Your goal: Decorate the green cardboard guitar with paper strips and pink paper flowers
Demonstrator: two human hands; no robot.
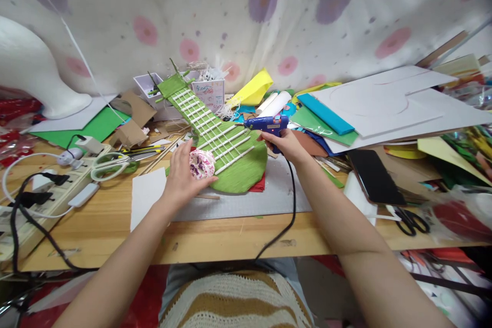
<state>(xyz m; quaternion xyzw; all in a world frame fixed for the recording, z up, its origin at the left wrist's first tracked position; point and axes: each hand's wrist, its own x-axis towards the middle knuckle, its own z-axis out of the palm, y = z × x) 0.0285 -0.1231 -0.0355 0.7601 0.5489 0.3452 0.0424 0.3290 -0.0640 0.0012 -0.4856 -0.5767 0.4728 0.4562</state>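
A green guitar-shaped craft piece (246, 177), with white strips laid in a ladder-like grid, leans at a slant in the middle of the table. My left hand (182, 171) is curled around a white rosette with pink and purple print (202, 164) at the craft piece's lower left edge. In my right hand (285, 144) is a blue glue gun (267, 123), its nozzle pointing left over the upper right side of the green body, close to the ends of the white strips. Whether the nozzle touches them I cannot tell.
A power strip (57, 200) with cables and green-handled scissors (110, 165) lie at left. The glue gun's black cord (292, 200) runs over the table's front edge. At right are a phone (374, 177), black scissors (413, 222) and white boards (388, 102). A white foam form (42, 72) stands back left.
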